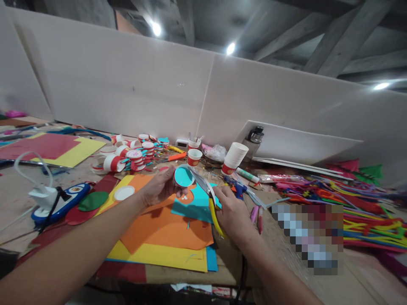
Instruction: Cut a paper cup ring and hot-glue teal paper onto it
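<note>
My left hand point(158, 187) is wrapped round a small paper cup whose round end, covered in turquoise paper point(183, 176), faces me. In my right hand point(234, 215) are scissors with yellow handles point(216, 218). Their metal blades reach up and left to the right edge of the turquoise round; whether they touch it I cannot tell. Below the hands lie a turquoise sheet point(190, 212), orange paper point(165, 233) and yellow paper point(173, 256), stacked and overlapping. A white disc point(124, 193) rests on the paper left of the cup.
Behind my hands stand a red and white cup point(194, 157) and a leaning stack of cups point(235, 159). Several decorated cups point(135, 159) crowd the back left. A blue glue gun point(239, 189) and colourful pipe cleaners point(369, 224) lie right; a blue power strip point(79, 195) lies left.
</note>
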Available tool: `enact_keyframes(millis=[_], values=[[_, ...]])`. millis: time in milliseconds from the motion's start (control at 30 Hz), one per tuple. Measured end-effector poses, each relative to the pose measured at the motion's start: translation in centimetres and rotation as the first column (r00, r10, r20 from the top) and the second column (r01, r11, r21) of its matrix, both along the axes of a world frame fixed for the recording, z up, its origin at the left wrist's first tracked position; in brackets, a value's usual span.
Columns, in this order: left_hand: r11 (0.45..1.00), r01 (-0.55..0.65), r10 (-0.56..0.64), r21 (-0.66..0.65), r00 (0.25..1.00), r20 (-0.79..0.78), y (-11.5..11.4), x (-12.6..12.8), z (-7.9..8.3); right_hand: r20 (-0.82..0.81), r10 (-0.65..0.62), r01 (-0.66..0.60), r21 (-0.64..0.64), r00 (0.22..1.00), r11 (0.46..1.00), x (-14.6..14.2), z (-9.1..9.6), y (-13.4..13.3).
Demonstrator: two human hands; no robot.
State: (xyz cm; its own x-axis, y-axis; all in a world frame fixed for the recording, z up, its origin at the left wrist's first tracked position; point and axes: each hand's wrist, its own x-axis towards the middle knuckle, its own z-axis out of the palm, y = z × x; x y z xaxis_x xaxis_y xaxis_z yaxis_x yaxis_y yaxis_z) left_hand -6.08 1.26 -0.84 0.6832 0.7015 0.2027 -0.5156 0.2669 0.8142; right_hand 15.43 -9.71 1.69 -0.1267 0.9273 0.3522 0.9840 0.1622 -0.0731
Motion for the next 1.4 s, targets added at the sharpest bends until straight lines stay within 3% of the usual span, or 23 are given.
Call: enact_keyframes(millis=[367,667,833,1100,1400], values=[[0.991,-0.085,0.074,0.105,0.992,0.100,-0.7,0.3,1.1,-0.006,-0.040,0.040,-0.018,0.999,0.999,0.0,-0.3,0.1],[0.999,-0.038,0.037,0.019,0.997,0.063,-0.7,0.6,0.5,-0.001,-0.010,0.010,-0.019,1.000,1.000,0.2,-0.5,0.2],[0.999,-0.042,0.041,0.024,0.998,0.051,-0.8,0.4,0.8,0.023,0.003,-0.003,0.003,1.000,1.000,0.2,-0.3,0.1],[0.999,-0.035,0.035,0.019,0.999,0.034,-0.5,0.2,0.5,0.041,-0.019,0.022,-0.068,0.999,0.997,-0.2,0.4,-0.3],[0.996,-0.076,0.072,0.041,0.993,0.091,-0.6,0.4,0.8,0.012,-0.055,0.056,-0.071,0.998,0.996,0.1,-0.6,0.1]])
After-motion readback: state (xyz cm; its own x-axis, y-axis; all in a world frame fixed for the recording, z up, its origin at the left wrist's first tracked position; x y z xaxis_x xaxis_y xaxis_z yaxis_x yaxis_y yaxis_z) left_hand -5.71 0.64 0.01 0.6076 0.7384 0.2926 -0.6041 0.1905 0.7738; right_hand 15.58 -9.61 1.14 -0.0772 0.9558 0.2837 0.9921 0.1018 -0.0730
